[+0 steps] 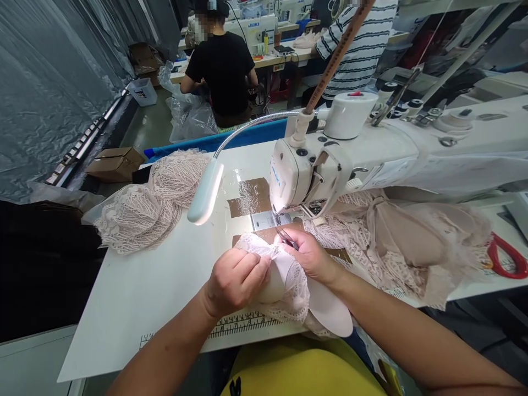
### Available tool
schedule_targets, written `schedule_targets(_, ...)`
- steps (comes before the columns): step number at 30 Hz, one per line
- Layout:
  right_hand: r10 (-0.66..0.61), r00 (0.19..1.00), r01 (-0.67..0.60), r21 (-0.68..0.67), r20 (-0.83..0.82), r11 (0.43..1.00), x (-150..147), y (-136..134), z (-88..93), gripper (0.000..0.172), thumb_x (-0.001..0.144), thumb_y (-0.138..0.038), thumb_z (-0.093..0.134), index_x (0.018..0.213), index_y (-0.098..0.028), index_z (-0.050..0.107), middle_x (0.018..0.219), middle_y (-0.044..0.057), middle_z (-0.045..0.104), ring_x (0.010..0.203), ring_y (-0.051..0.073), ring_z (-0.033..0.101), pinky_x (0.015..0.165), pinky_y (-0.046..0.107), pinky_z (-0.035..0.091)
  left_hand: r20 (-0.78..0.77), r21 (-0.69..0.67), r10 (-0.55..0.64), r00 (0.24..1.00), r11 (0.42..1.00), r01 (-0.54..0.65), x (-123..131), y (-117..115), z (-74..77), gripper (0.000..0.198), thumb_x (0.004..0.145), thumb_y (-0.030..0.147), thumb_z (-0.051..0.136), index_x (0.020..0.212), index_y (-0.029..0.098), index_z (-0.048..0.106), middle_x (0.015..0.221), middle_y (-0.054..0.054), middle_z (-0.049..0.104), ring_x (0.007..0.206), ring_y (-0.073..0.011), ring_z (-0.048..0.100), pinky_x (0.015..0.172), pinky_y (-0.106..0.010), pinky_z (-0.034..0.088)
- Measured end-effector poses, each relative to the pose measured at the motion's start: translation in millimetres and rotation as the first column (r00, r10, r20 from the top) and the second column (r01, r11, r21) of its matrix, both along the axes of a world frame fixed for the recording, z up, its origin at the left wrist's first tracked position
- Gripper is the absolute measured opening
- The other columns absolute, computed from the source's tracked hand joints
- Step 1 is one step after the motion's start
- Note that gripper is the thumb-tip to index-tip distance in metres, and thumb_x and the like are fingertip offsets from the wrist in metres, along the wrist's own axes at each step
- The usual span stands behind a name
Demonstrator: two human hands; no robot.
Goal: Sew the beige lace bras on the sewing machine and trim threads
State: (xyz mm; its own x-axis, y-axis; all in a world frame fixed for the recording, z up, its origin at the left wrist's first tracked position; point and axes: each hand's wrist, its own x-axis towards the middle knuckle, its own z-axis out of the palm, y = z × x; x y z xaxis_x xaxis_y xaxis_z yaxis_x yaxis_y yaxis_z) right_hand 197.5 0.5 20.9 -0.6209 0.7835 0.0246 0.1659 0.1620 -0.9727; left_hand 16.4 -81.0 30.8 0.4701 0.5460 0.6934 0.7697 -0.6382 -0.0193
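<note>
My left hand point(237, 278) is closed, its fingers pinching the edge of a pale pink lace bra point(295, 289) with smooth moulded cups. In my right hand point(313, 256) are small dark thread snips point(286, 238), their points directed up and left toward the needle area. The right fingers also rest against the bra's edge, close to the left fingertips. The bra hangs over the table's front edge, just in front of the sewing machine point(289, 176). Part of its lace is hidden behind my left hand.
A bundle of lace pieces point(144, 206) lies on the left of the white table point(165, 297). A lamp point(206, 192) on a bent neck hangs over it. More lace fabric point(408, 236) and red-handled scissors point(507, 257) lie right. Two people point(225, 71) are beyond.
</note>
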Motion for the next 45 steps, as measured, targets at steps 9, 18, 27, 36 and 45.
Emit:
schedule_targets(9,-0.079,0.89,-0.067,0.301,0.45,0.951,10.5,11.2,4.9,0.019,0.082,-0.025,0.053,0.099,-0.022,0.061,0.087,0.003,0.068,0.076,0.019,0.06,0.064,0.026,0.038,-0.031,-0.397,0.212,0.977,0.894,-0.206,10.9,3.4,6.7,0.014,0.086,0.019,0.053,0.096,0.013,0.062,0.08,-0.009,0.066,0.069,-0.0181,0.059,0.06,-0.029,0.046)
schedule_targets(18,-0.124,0.567,-0.311,0.35,0.815,0.884,28.7,5.6,47.1,0.021,0.089,-0.026,0.041,0.076,-0.02,0.056,0.068,0.002,0.063,0.057,0.014,0.052,0.05,0.025,0.023,-0.322,-0.628,0.13,0.938,0.712,-0.314,16.5,10.1,-2.3,0.038,0.086,0.023,0.045,0.119,0.009,0.057,0.131,-0.016,0.053,0.12,-0.0326,0.047,0.095,-0.048,0.043)
schedule_targets(27,0.008,0.706,-0.409,0.399,0.708,0.821,45.6,24.7,35.0,0.017,0.082,-0.018,0.047,0.087,-0.021,0.063,0.079,0.002,0.064,0.064,0.014,0.054,0.052,0.024,0.026,-0.26,-0.743,-0.084,0.962,0.654,-0.143,-1.4,49.9,5.1,0.052,0.076,0.016,0.051,0.128,0.01,0.051,0.14,-0.016,0.044,0.132,-0.0345,0.034,0.107,-0.051,0.032)
schedule_targets(36,0.008,0.77,-0.342,0.402,0.637,0.85,40.7,29.5,6.0,0.028,0.08,-0.022,0.053,0.104,-0.024,0.065,0.081,0.002,0.065,0.062,0.015,0.053,0.052,0.023,0.028,-0.164,-0.67,0.063,0.984,0.725,-0.158,1.5,74.8,7.7,0.03,0.09,0.023,0.041,0.114,0.015,0.057,0.121,-0.014,0.058,0.113,-0.0264,0.052,0.096,-0.041,0.042)
schedule_targets(45,0.004,0.865,-0.173,0.292,0.501,0.941,45.5,30.8,7.5,0.031,0.085,-0.035,0.051,0.108,-0.021,0.067,0.088,0.006,0.068,0.075,0.019,0.06,0.062,0.026,0.039,-0.072,-0.907,0.178,0.981,0.398,-0.138,-2.9,85.9,10.4,0.027,0.086,0.037,0.049,0.066,0.019,0.047,0.055,0.003,0.04,0.051,-0.0117,0.037,0.05,-0.024,0.025)
